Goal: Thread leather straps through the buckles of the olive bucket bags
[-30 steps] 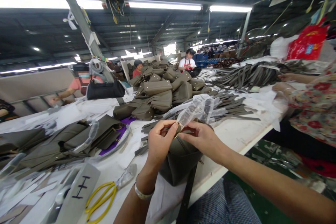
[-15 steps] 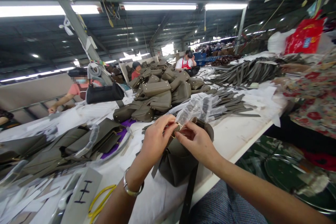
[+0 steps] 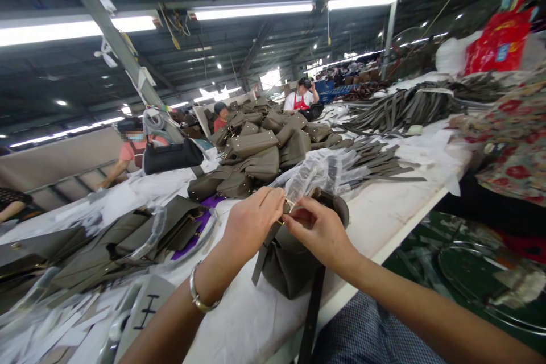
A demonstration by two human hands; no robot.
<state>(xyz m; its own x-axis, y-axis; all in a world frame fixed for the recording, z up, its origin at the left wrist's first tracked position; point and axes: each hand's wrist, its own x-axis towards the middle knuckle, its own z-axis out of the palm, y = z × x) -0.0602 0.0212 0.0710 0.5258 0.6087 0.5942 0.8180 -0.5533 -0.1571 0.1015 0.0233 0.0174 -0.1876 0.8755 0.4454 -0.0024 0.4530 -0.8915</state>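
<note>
A dark olive handbag (image 3: 290, 270) rests on the white tabletop in front of me, and one long strap (image 3: 310, 318) hangs from it over the table edge. At its top is a small gold-coloured buckle (image 3: 289, 203), where a handle wrapped in clear plastic (image 3: 301, 182) begins. My left hand (image 3: 255, 219) is closed, its fingertips pinching the strap end at the buckle. From the other side my right hand (image 3: 322, 233) pinches at the same buckle with thumb and forefinger. The fingers partly hide the fitting.
More olive handbags lie at left (image 3: 123, 233) and in a heap (image 3: 260, 148) beyond. Loose straps (image 3: 396, 114) are piled at back right. A grey box (image 3: 147, 313) stands at lower left. A person in floral clothing (image 3: 512, 142) is on the right; others sit across the table.
My left hand has turned and its fingers have folded together at the buckle. The right hand stays nearly in place. The view has shifted slightly.
</note>
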